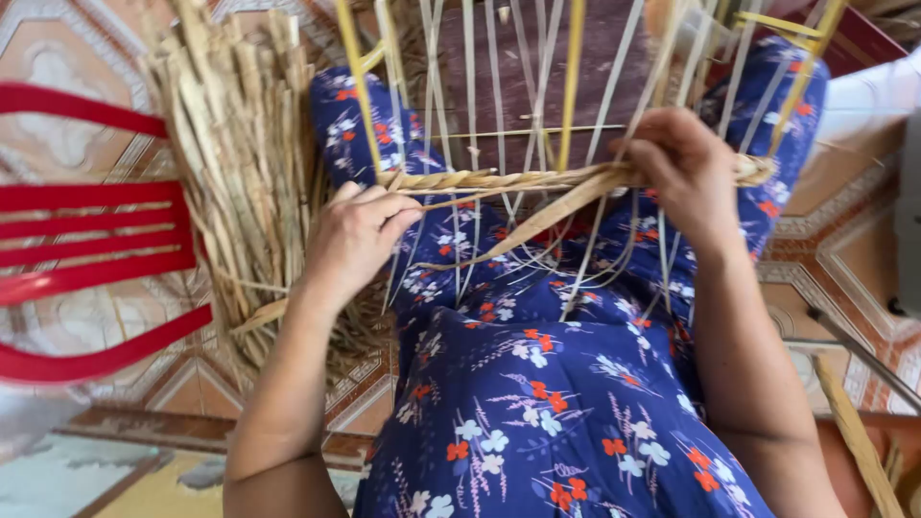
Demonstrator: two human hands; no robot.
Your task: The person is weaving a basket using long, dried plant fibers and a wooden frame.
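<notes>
A frame of thin upright strands (499, 105), some white and some yellow, stands over my lap. Across them runs a braided row of dried straw (499, 179). My left hand (357, 235) is closed at the left end of that braid, fingers curled on the straw. On the right, my right hand (686, 173) grips the braid among the uprights. A loose flat straw strip (537, 223) slants down from my right hand toward the middle. My lap is covered by blue cloth with red and white flowers (556, 403).
A thick bundle of dried straw (240, 163) leans on the patterned tiled floor (67, 67) at my left. A red plastic chair (96, 259) stands at the far left. Loose straw strips and a metal rod (863, 360) lie at the lower right.
</notes>
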